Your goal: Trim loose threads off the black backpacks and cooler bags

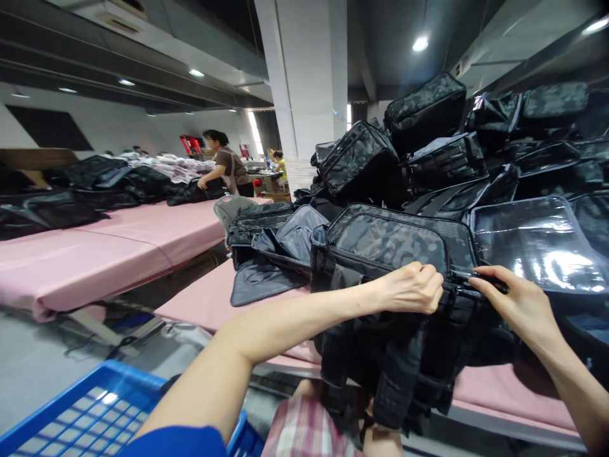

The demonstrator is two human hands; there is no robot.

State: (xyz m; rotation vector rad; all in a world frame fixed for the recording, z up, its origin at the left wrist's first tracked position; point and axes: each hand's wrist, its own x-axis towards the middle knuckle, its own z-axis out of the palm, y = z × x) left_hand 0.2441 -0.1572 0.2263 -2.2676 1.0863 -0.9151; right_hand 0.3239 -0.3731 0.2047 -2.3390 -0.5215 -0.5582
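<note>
A dark camouflage backpack (390, 244) lies across the pink table edge in front of me, its straps hanging down. My left hand (419, 289) is closed in a pinch at the bag's zippered edge; whatever is between the fingertips is hidden. Close to it on the right, my right hand (516, 304) grips thread snips (492, 279) with a dark handle and a thin shiny tip. The tip points left, toward the left fingers, just over the bag's corner.
More camouflage bags (356, 158) are piled behind and to the right, one with a clear plastic panel (528, 235). An open bag (271, 279) lies at left. A blue basket (118, 374) stands low left. A co-worker (228, 168) stands beyond another pink table (118, 244).
</note>
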